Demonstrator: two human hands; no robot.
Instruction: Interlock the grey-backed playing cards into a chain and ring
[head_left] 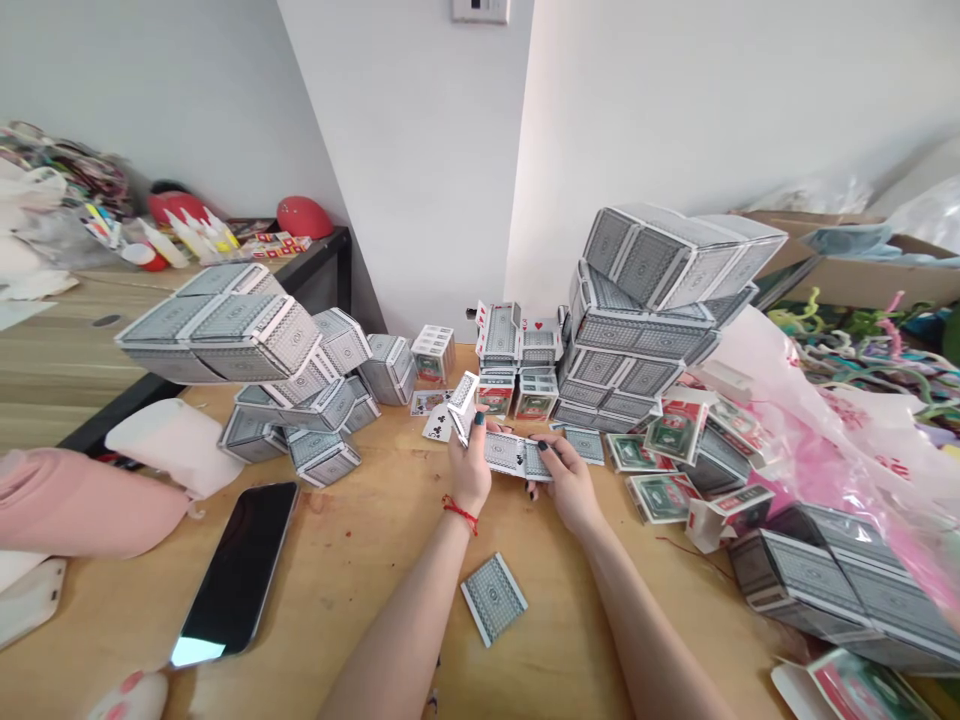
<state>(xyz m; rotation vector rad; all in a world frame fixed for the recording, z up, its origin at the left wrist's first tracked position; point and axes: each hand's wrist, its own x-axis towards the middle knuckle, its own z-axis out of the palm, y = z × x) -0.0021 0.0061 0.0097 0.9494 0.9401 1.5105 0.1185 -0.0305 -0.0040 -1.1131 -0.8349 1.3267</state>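
Both my hands meet at the middle of the wooden table (360,590). My left hand (469,470), with a red string on its wrist, is closed around a folded bundle of playing cards (461,405) that sticks up from it. My right hand (566,485) pinches the other end of a strip of joined grey-backed cards (514,455) stretched between the two hands. A single small stack of cards (493,597) lies flat on the table between my forearms.
Big blocks built of grey-backed cards stand at left (247,335) and right (652,290), with smaller cubes (517,375) behind my hands. Card boxes (675,440) lie scattered at right beside a pink plastic bag (825,440). A black phone (240,570) lies at left.
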